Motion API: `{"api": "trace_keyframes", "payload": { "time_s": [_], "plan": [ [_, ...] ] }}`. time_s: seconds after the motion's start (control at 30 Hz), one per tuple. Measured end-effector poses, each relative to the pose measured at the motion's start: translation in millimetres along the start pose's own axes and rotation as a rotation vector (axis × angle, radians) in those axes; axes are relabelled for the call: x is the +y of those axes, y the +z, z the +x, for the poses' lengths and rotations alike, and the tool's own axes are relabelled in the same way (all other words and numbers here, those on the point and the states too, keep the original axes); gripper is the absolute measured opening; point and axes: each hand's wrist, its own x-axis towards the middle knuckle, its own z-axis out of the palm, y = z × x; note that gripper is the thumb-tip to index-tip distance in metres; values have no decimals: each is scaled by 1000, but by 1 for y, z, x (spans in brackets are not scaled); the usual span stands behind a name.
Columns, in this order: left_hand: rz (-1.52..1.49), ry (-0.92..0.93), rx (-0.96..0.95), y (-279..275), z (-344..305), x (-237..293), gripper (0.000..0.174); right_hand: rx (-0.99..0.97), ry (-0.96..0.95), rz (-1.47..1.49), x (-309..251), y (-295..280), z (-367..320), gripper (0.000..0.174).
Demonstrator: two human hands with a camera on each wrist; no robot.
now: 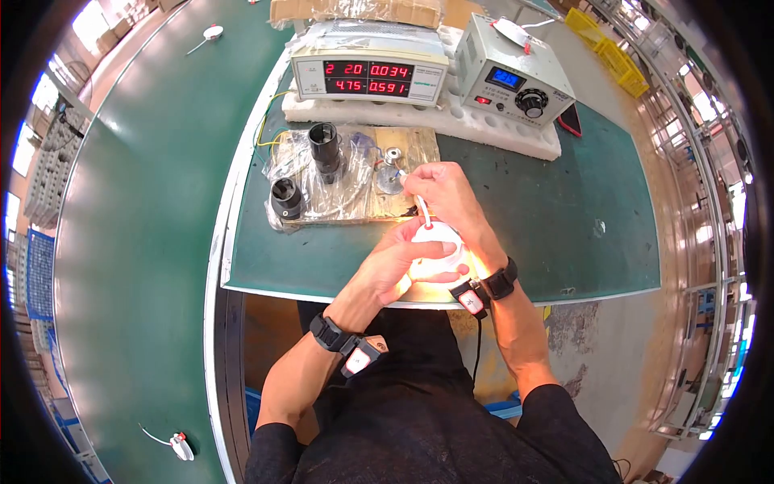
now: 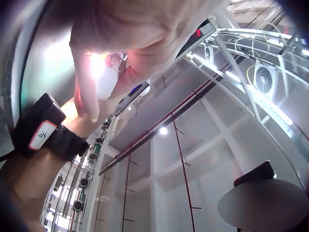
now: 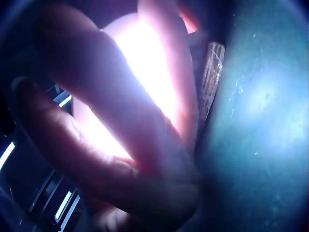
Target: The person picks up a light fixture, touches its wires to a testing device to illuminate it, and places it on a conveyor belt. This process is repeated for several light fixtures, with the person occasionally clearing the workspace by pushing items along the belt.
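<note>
My left hand [image 1: 393, 264] grips a lit round white downlight [image 1: 434, 235], fingers beneath it and thumb across its face. A white cable [image 1: 424, 211] rises from a red piece at its edge to my right hand [image 1: 448, 198], whose thumb and fingers pinch the cable's end. Just left of those fingertips, a metal disc [image 1: 389, 181] sits on the plastic-wrapped wooden board [image 1: 427, 149]. Seen from the right wrist, the lamp's glow [image 3: 149, 67] shines between fingers. In the left wrist view, the lamp [image 2: 107, 84] is partly hidden by the hand.
Black cylindrical sockets [image 1: 325, 149] stand on the board's left. Behind, a power meter [image 1: 367, 68] with red digits and a dial-fitted voltage regulator [image 1: 516, 81] rest on white foam [image 1: 516, 143]. Similar lamps lie on the green belt [image 1: 145, 242] at left; another [image 1: 509, 32] tops the regulator.
</note>
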Motion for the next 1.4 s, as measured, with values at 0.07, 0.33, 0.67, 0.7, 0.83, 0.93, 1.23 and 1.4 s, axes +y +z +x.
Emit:
{"api": "trace_keyframes", "payload": {
  "time_s": [0.07, 0.33, 0.67, 0.7, 0.83, 0.93, 1.23, 1.4],
  "plan": [
    [10, 6, 13, 0, 1, -2, 36, 9, 13, -5, -1, 0, -1, 28],
    [2, -19, 69, 3, 2, -3, 34, 0, -39, -1, 5, -1, 2, 29],
    [29, -39, 93, 4, 2, -1, 39, 9, 5, 13, -2, 0, -3, 28],
    [28, -40, 92, 4, 3, -1, 38, 9, 5, 8, -4, 0, -4, 29],
    [22, -42, 80, 2, 4, -1, 38, 19, 2, -9, -3, 0, -3, 30],
    [18, -42, 71, 2, 4, -1, 38, 26, -3, -21, -2, 0, -2, 30],
    [7, -47, 77, 2, 3, -1, 37, 25, -24, -12, 1, 1, -2, 30],
    [16, -51, 71, 3, 2, 0, 36, 23, -29, -20, 1, 0, -2, 29]
  ]
}}
